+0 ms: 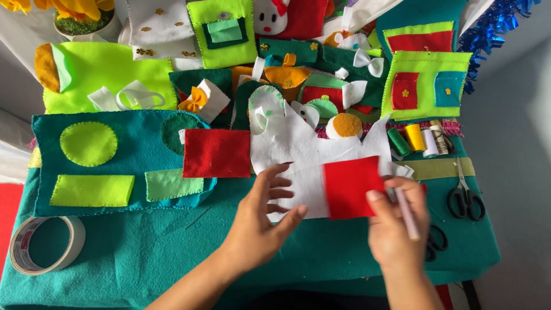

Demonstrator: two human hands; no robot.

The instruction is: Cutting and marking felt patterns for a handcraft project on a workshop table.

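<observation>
Felt-strewn teal table cover

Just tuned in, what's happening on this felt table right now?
A person is working with felt pieces on a teal-covered table. The left hand presses flat on a white felt piece, while the right hand holds a pale pen and steadies a red felt square lying on the white piece. Another red felt rectangle lies to the left; black scissors, thread spools and a tape roll sit around.
</observation>
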